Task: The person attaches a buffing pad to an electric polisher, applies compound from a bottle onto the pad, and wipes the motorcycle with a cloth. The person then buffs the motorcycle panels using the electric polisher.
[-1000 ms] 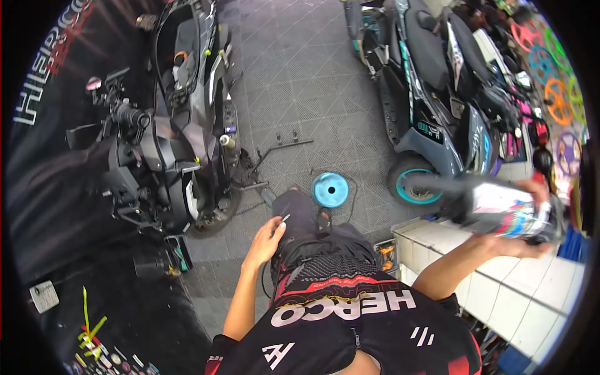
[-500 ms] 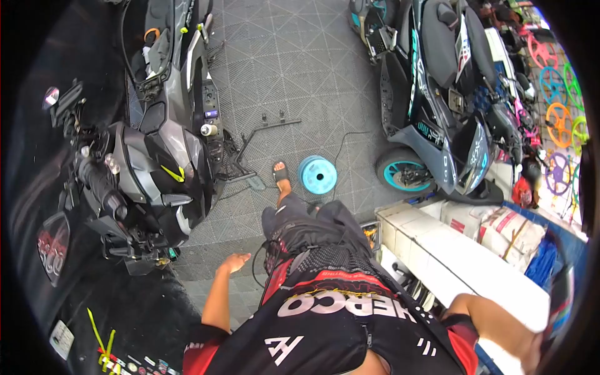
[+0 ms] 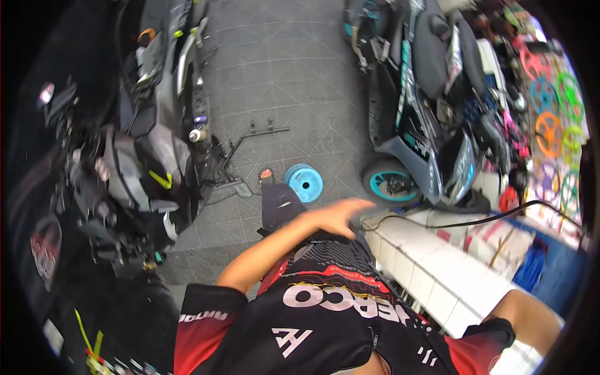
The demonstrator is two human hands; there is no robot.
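Observation:
My left hand [image 3: 337, 217] reaches across the front of my body, fingers spread and slightly blurred, with nothing visibly held. Just to its right begins a thin black cable [image 3: 475, 220], which runs over a white-tiled counter [image 3: 431, 265] toward the right edge. Whether the fingertips touch the cable I cannot tell. My right forearm [image 3: 531, 315] extends to the right over the counter; the hand itself is lost beyond the dark rim of the view. On the floor ahead of my left hand is a light-blue round object [image 3: 304, 182] with a dark centre hole.
A grey scooter [image 3: 144, 162] stands on the left, with a black metal stand [image 3: 234, 147] beside it. Another scooter [image 3: 425, 125] with a teal wheel is on the right. Colourful wheels [image 3: 549, 134] hang at far right. Bags [image 3: 503, 245] lie behind the counter.
My left hand has swung from my left side to the right across my body. The black cable now stretches over the counter. The view has shifted slightly, and my right arm has moved a little.

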